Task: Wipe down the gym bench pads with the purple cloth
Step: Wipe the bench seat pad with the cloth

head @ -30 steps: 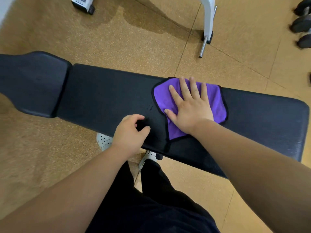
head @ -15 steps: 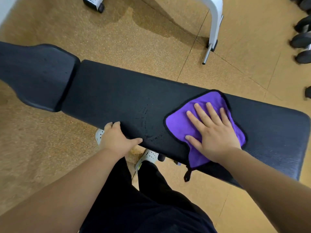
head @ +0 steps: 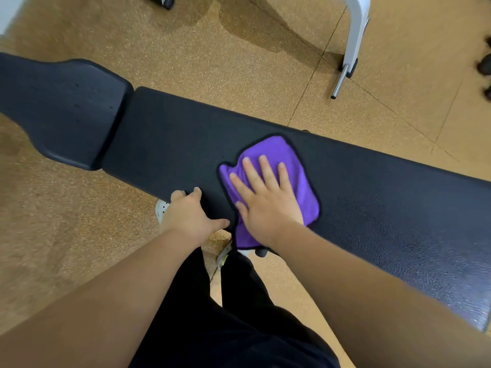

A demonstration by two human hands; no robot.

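Cloth (head: 297,166) has slid back left along the long pad (head: 372,197), under the flat, spread right hand (head: 265,205). Left hand (head: 190,216) grips the near edge, fingers curled. Judgement: back-and-forth strokes; short pad (head: 66,110) awaits.

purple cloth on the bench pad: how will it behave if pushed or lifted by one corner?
Probably floppy: the purple cloth lies wrinkled, and its near edge droops over the long pad. Pushed under the flat right hand, it likely slides but may bunch at its uncovered edges. Lifted by a corner, it would probably hang limp and feel light.
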